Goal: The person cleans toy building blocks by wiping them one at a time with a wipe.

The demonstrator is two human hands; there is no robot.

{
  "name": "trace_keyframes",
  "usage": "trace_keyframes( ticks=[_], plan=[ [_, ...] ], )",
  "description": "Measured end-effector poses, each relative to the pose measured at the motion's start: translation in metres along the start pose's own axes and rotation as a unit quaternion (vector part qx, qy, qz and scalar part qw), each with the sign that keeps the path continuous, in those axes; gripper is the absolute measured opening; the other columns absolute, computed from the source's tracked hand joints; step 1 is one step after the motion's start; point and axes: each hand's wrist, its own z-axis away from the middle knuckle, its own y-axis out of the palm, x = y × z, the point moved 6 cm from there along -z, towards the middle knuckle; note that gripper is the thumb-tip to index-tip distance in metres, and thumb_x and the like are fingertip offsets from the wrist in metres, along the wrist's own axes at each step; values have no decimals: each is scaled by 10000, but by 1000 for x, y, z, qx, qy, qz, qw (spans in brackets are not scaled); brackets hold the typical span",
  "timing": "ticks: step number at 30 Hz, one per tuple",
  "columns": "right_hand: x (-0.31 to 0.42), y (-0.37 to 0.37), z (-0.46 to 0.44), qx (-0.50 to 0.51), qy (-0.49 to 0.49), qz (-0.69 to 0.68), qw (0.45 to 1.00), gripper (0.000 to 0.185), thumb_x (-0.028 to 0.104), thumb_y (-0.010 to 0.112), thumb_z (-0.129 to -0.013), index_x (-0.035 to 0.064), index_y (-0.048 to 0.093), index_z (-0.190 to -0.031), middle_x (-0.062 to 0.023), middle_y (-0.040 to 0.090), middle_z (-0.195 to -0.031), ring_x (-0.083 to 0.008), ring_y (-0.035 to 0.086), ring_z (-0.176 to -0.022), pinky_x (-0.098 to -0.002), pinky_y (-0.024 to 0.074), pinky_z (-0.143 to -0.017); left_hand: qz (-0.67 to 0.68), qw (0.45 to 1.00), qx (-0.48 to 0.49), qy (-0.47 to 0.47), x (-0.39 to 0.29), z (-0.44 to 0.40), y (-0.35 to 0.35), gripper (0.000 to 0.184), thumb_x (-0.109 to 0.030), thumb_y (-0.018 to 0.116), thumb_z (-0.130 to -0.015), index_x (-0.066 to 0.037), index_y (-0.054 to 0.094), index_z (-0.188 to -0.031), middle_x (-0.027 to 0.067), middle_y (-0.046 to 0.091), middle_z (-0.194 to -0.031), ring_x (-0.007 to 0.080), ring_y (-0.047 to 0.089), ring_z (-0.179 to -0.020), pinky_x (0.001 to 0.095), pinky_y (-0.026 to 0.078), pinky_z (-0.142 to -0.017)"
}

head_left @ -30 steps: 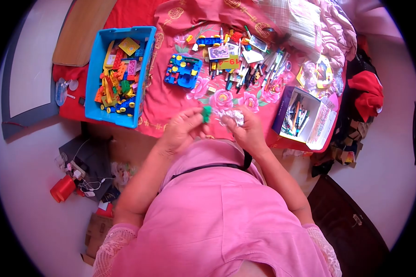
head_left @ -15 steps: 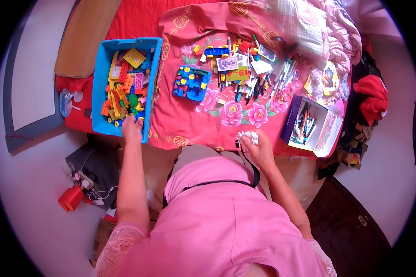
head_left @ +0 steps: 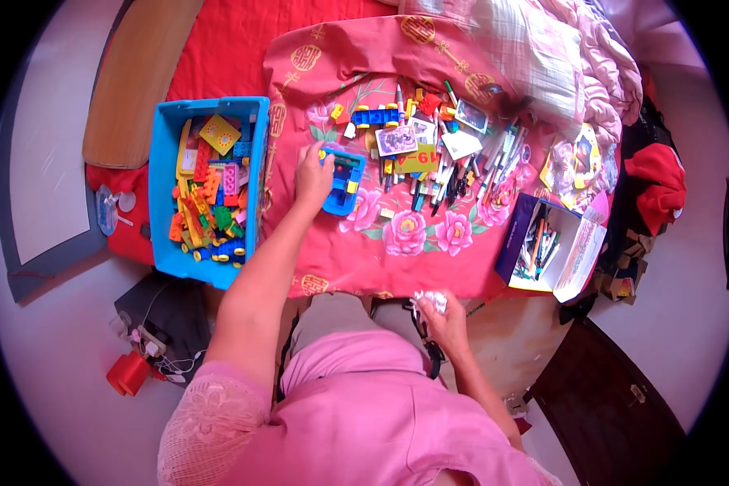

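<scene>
My left hand [head_left: 314, 176] has its fingers curled over the left side of a blue plastic toy [head_left: 344, 186] with small yellow parts, and it hides that side. The toy lies on the pink floral cloth. Low at the bed's front edge, my right hand [head_left: 447, 322] is closed around a crumpled white tissue [head_left: 431, 302]. To the left of the toy stands a blue bin [head_left: 160, 186] holding colourful building blocks [head_left: 211, 186]. Beyond the toy, a blue block piece with yellow wheels [head_left: 376, 117] rests by a heap of pens and markers [head_left: 454, 170].
Picture cards [head_left: 397, 140] lie on the heap. An open purple box [head_left: 520, 239] with pens is at the bed's right front edge. A bundled quilt [head_left: 599, 65] fills the far right corner. A wooden board [head_left: 134, 89] leans at the left. A red container [head_left: 128, 374] is below left.
My left hand has left the blue bin's front edge and moved right and away from me onto the blue toy. The right hand still holds the white tissue. The view has shifted slightly.
</scene>
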Motion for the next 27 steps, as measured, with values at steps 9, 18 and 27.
trace_keyframes(
  ticks=[9, 18, 27],
  plan=[
    [-69, 9, 11, -18, 80, -97, 992, 158, 133, 624, -803, 3, 563, -869, -19, 574, -692, -68, 516, -587, -217, 425, -531, -151, 985, 82, 26, 9, -83, 86, 481, -96, 656, -694, -91, 493, -1146, 169, 427, -1156, 355, 427, -1095, 413, 383, -917],
    [-71, 5, 11, -22, 86, -122, 989, 171, 123, 638, -793, 0, 565, -888, -23, 580, -726, -63, 517, -618, -216, 439, -558, -72, 995, 54, 38, 28, -76, 82, 268, -47, 611, -670, -47, 530, -925, 170, 521, -936, 354, 553, -854, 404, 461, -723],
    [7, -25, 6, -5, -39, -119, 992, 179, 140, 633, -795, -5, 565, -875, -38, 574, -713, -87, 525, -614, -243, 430, -564, 681, 656, 256, -200, -116, 47, 7, 313, 46, 537, -728, -63, 430, -1002, 140, 560, -923, 214, 603, -696, 248, 506, -546]
  ],
)
